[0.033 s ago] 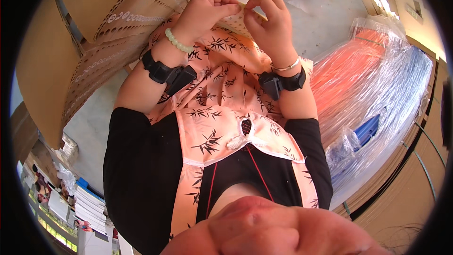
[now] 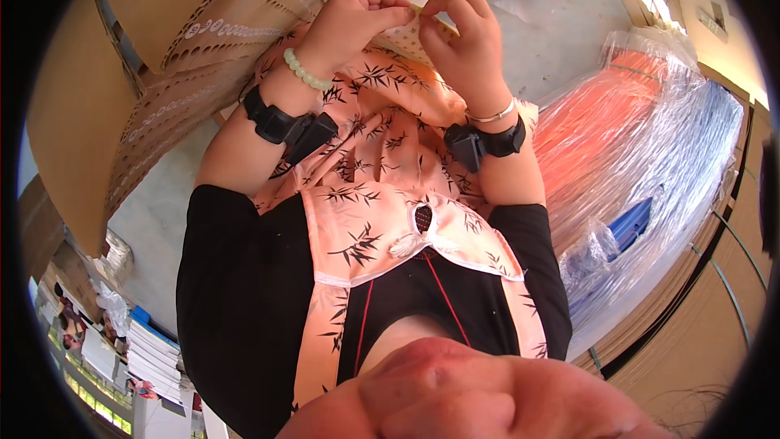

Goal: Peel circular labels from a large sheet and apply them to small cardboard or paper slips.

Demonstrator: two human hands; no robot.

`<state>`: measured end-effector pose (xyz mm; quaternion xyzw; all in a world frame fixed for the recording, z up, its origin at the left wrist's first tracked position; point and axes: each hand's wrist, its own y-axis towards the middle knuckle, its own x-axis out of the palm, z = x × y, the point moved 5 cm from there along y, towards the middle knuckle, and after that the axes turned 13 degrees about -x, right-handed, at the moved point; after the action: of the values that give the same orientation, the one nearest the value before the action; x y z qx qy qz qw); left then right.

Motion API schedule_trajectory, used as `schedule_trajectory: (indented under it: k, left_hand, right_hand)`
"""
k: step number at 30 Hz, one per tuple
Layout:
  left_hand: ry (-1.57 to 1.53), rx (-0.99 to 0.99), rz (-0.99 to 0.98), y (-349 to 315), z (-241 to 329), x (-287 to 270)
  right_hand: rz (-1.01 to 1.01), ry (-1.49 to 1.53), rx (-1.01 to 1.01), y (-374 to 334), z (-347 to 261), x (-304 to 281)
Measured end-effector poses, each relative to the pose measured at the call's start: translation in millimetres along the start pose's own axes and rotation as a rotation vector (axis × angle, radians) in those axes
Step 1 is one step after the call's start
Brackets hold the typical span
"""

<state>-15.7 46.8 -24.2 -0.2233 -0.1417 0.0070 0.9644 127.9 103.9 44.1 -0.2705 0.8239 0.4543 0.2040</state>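
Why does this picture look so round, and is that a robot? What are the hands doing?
No robot, just a person! A wide fisheye camera on their head looks down, bending everything. The left hand and right hand bring their fingertips together at a small yellow piece, too tiny to name. Each forearm wears a black strapped-on device. Below the hands is a peach leaf-print apron. Cardboard sheets with holes are at the left; a plastic-wrapped orange-and-blue bundle is at the right.
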Motion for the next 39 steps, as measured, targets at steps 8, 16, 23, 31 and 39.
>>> schedule_trajectory:
  k: [8,16,23,31,39]
  left_hand:
    - [0.028,0.012,0.152,6.2,-11.9,-7.7]
    - [0.371,0.297,0.271,11.3,-5.8,-0.8]
    - [0.211,0.388,0.228,15.7,-7.3,1.2]
    - [0.333,0.462,0.267,3.7,6.6,4.7]
    - [0.421,0.428,0.311,16.7,-9.5,-0.4]
  right_hand:
    - [-0.027,-0.011,-0.097,17.6,-3.8,-0.8]
    - [-0.062,0.21,-0.234,95.9,-51.6,-11.5]
    - [0.057,0.116,-0.427,103.5,-57.8,-3.0]
    - [0.114,-0.001,-0.469,100.5,-57.1,6.6]
    - [0.157,-0.083,-0.466,101.5,-64.2,4.7]
